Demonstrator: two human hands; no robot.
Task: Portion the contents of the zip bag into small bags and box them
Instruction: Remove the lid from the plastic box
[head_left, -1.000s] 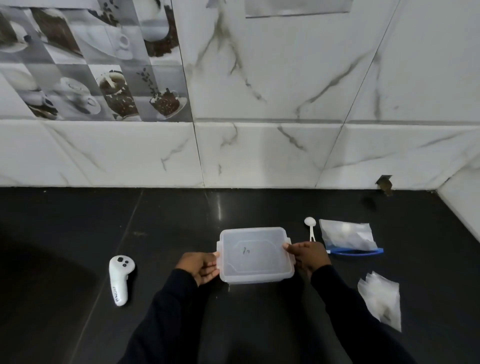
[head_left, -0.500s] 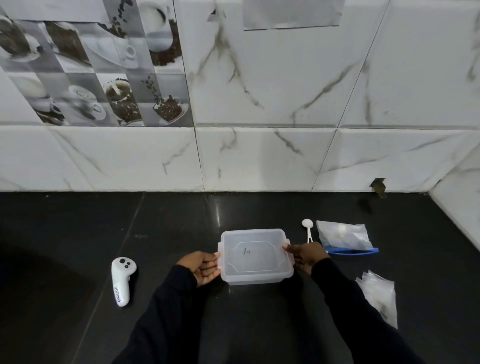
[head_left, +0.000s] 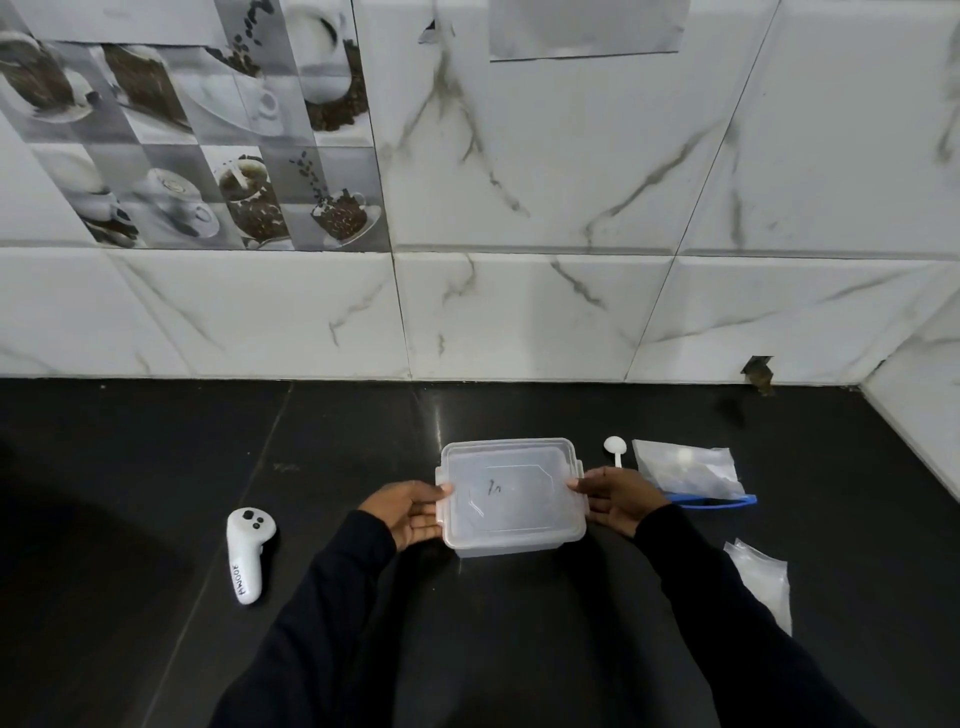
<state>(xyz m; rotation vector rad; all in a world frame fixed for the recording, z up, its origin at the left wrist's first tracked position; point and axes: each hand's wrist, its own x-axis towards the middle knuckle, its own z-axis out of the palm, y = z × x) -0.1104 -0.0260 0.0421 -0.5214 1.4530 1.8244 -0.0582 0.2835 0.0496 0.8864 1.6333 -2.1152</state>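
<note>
We see a dark, glossy tabletop (head_left: 156, 467) backed by a wall of white marble-veined tiles (head_left: 519, 182), with a panel of coffee-cup picture tiles (head_left: 208, 156) at upper left.

One box (head_left: 511, 493) sits at the centre near the front edge. It is rectangular, of cloudy translucent plastic with rounded corners, and its lid is on. A small dark mark shows on the lid. We cannot tell whether it rests on the tabletop or is raised a little.

The left hand (head_left: 410, 512) grips the box's left end, with the thumb over the lid's rim and the fingers (head_left: 421, 530) curled along the side. The right hand (head_left: 618, 499) grips the right end the same way, with its thumb tip on the lid edge. Both arms wear dark sleeves (head_left: 332, 623).

Just right of the box lies one small white plastic spoon (head_left: 616, 449), its handle partly hidden behind the right hand. Beside it lies one zip bag (head_left: 685, 470), clear and crinkled, with a blue zip strip (head_left: 717, 501) along its near edge and dark contents inside. The right hand covers the strip's left end.

Nearer the front right lies a flat stack of small bags (head_left: 763, 577), thin clear film, which we cannot count. Well to the left of the box lies one white handheld controller (head_left: 248, 551), smooth, with dark buttons.
</note>
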